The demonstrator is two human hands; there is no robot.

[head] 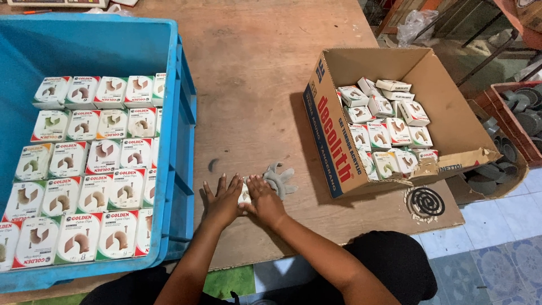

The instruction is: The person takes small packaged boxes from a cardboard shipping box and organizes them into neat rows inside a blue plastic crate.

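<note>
head view, lower centre: pressing left hand [222, 199] and right hand [264, 199] flat around small white box [245, 195], fingers spread; squaring edges evenly on worktop [254, 73].

We look steeply down from our single head-worn camera, close above the wooden table [254, 73], facing forward across it, blue crate [101, 45] left, cardboard box [451, 118] right.

blue crate [175, 113], white small boxes [84, 169], brown cardboard box [451, 113] with red lettering, grey glove [280, 179].
</note>
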